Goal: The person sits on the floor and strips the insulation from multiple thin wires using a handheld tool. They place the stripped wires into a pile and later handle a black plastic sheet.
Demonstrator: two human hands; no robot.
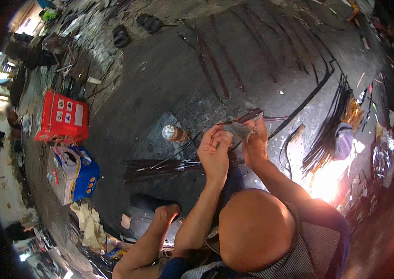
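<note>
Both my hands are raised close together over the dark floor. My left hand [214,148] is closed, its thumb and fingers pinching the edge of a grey, worn-looking piece [238,131], perhaps cloth or abrasive sheet. The other side of that piece lies in my right hand [255,145], whose fingers are curled round it. A dark reddish-brown strip [246,116] runs across the top of my fingers, touching the grey piece. Just left of my hands a jar [174,133] with a pale top lies near a bundle of dark, shiny strips [169,168] on the floor.
Several dark strips [215,65] lie spread across the floor ahead. At right is a bundle of dark and golden strands [332,121] with purple cloth [344,141]. A red box [64,118] and a blue-white box [73,174] stand left. Dark shoes [149,23] lie far ahead.
</note>
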